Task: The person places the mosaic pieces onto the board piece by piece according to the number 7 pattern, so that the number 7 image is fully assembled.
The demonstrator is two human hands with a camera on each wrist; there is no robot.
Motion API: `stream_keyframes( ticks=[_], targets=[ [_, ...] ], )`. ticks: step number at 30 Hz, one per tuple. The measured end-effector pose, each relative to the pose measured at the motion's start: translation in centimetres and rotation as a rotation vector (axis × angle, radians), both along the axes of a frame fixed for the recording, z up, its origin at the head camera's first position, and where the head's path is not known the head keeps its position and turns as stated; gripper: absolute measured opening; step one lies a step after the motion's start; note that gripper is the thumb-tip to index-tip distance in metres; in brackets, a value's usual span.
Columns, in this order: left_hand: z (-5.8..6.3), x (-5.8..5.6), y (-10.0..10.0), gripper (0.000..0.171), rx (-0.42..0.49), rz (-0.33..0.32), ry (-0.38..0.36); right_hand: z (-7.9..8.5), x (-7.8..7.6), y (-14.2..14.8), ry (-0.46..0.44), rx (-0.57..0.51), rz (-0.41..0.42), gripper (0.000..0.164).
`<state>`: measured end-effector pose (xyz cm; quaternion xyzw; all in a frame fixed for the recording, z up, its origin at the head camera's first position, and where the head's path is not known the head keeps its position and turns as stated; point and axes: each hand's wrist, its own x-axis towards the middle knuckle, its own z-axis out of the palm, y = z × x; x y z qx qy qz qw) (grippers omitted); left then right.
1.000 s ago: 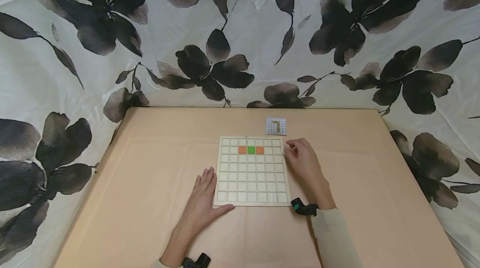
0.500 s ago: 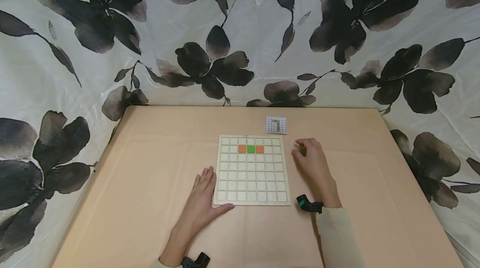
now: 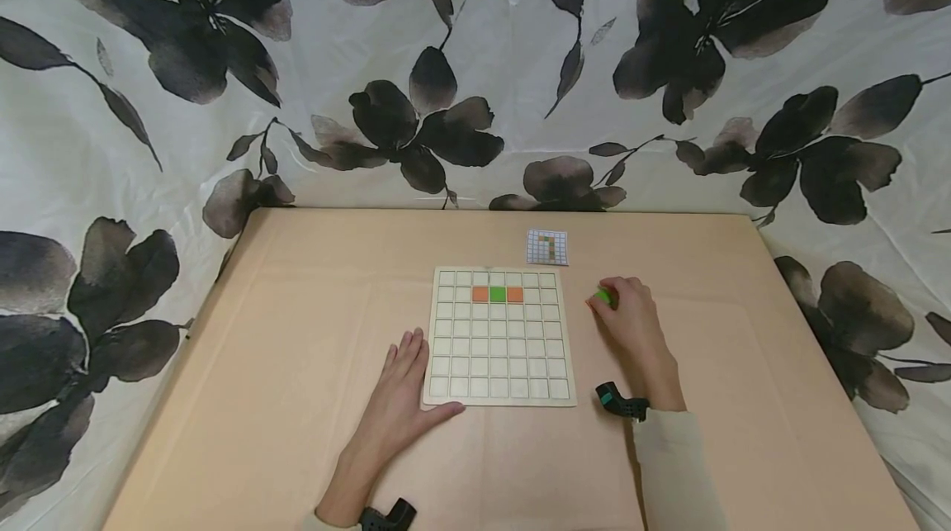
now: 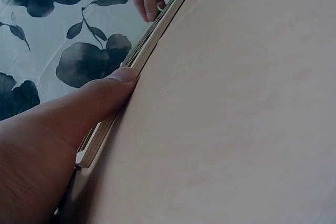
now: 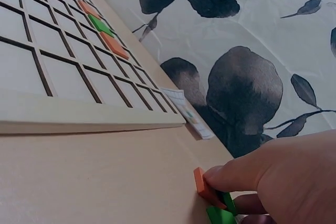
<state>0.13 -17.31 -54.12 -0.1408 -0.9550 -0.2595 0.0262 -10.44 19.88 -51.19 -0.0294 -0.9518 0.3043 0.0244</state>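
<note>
A pale square grid board (image 3: 499, 362) lies on the table, with two orange tiles (image 3: 480, 294) and a green tile (image 3: 498, 294) between them in one row near its far edge. My left hand (image 3: 404, 399) rests at the board's near-left corner, fingers straight along the left side. Its thumb (image 4: 113, 85) touches the front edge in the left wrist view. Right of the board, my right hand (image 3: 635, 320) pinches small tiles low over the table. The right wrist view shows an orange tile (image 5: 206, 188) against the thumb and green tiles (image 5: 220, 215) beside it, partly hidden by fingers.
A small card with a printed coloured grid (image 3: 546, 248) lies just beyond the board's far-right corner. The tan tabletop (image 3: 297, 308) ends at a white cloth with dark flowers (image 3: 423, 135) behind it.
My right hand has moved right, away from the board's right edge, and green and orange tiles have come into view in its fingers. The left hand keeps its place.
</note>
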Motion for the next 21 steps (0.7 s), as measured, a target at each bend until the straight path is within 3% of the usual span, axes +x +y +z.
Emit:
stream_keyframes(
  ticks=[10, 21],
  targets=[
    [-0.19, 0.04, 0.04, 0.114, -0.002, -0.001, 0.052, 0.13, 0.10, 0.27, 0.007, -0.003, 0.017, 0.031],
    [0.01, -0.03, -0.04, 0.114, -0.003, -0.003, 0.027, 0.30, 0.10, 0.41, 0.059, 0.006, 0.033, 0.029]
  ],
)
